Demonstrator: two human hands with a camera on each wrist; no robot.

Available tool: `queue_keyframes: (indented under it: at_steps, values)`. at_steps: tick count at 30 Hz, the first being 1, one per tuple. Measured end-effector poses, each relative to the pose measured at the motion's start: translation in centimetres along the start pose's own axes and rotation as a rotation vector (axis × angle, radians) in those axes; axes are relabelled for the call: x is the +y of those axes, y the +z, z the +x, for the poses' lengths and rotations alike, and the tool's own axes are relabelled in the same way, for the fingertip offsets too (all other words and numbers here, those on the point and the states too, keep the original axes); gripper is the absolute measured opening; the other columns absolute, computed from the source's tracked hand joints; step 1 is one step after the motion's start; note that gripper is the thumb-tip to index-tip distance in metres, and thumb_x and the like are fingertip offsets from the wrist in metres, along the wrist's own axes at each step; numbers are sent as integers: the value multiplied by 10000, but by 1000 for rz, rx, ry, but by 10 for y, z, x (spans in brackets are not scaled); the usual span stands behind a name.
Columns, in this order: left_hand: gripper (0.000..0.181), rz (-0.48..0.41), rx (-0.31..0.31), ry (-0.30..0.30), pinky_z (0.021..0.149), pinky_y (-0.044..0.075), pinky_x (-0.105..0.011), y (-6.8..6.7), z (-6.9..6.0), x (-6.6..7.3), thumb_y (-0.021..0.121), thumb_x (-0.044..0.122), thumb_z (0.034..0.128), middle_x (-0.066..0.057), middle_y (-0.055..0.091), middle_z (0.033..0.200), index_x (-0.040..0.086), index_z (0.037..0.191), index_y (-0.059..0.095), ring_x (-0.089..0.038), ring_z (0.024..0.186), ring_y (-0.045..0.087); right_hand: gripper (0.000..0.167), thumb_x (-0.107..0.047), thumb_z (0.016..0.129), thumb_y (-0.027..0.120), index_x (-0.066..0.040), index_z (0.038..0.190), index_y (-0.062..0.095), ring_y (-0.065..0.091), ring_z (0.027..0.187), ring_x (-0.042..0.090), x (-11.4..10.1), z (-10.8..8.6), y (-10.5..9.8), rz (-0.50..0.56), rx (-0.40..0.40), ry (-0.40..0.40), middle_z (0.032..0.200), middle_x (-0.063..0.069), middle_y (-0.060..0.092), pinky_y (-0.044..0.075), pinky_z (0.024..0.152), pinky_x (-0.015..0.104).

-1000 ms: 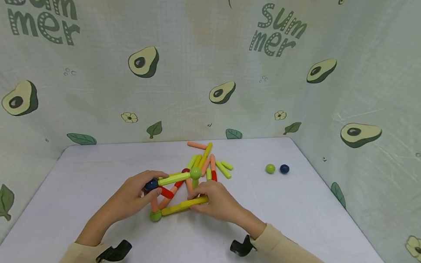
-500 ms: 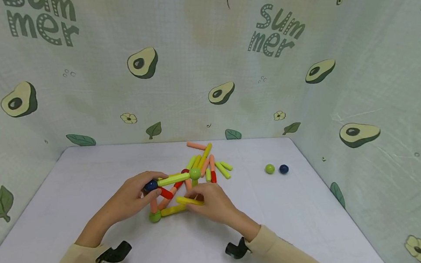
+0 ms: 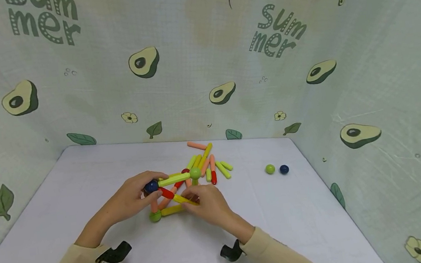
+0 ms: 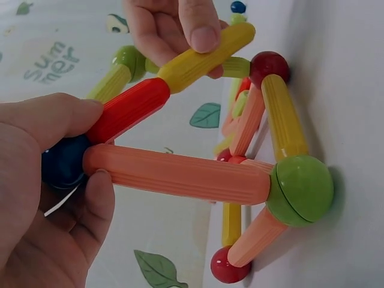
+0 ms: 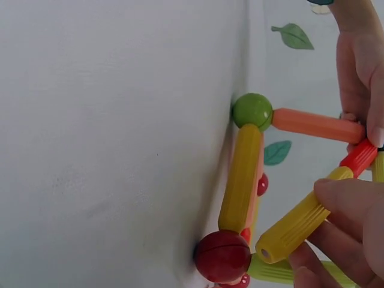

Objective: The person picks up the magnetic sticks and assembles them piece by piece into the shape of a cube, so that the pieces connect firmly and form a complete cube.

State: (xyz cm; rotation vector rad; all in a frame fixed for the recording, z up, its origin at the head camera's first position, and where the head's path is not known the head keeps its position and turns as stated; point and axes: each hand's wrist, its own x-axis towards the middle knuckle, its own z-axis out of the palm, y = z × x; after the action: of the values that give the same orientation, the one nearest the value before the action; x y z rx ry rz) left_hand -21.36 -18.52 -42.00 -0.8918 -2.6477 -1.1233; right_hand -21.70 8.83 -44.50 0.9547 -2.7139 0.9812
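A frame of magnetic rods and balls stands on the table. My left hand [image 3: 133, 196] grips the dark blue ball [image 4: 65, 163] at its upper left corner, with fingertips also touching the red rod [image 4: 133, 109] and the salmon rod [image 4: 180, 174] that meet there. My right hand [image 3: 209, 204] pinches a yellow rod [image 5: 300, 223], tilted, whose upper end meets the free end of the red rod. Below, another yellow rod [image 5: 241, 177] joins a green ball [image 5: 252, 111] to a dark red ball [image 5: 222, 257]. A lime rod [image 3: 174, 179] runs from the blue ball to a light green ball [image 3: 195, 173].
Behind the frame lie loose rods in yellow, lime, salmon and red, among them a lime rod [image 3: 223, 170] and a salmon rod [image 3: 196, 145]. A green ball [image 3: 270, 169] and a dark blue ball [image 3: 284, 169] sit to the right. Patterned cloth [image 3: 186, 64] surrounds the table.
My right hand has shifted a little left, lifting and tilting the yellow rod away from the lower yellow rod until its end met the red rod. My left hand has stayed in place.
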Motion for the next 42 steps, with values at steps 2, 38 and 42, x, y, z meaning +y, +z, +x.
queue_keyframes:
  at_steps: [2,38,42]
  values:
    - [465,12,7,16,698,556,-255,0,0,0,792,123,964,28,686,1300,220,1393,641,-138,895,594,194,-244,931,852,-170,1106,812,622,801,19,0,0,1,-53,20,-20,944,-75,771,515,733,161]
    - [491,94,114,76,694,569,-240,6,0,-2,857,73,897,21,705,1180,207,1339,692,-111,892,595,168,-185,895,883,-133,1042,819,694,746,57,2,9,12,-176,216,-96,938,-30,802,514,685,121]
    - [488,94,96,46,675,557,-231,6,0,-1,858,101,905,28,694,1175,217,1348,687,-115,856,585,138,-126,917,846,-89,1031,777,675,758,111,11,1,4,-20,262,-19,899,9,753,553,691,169]
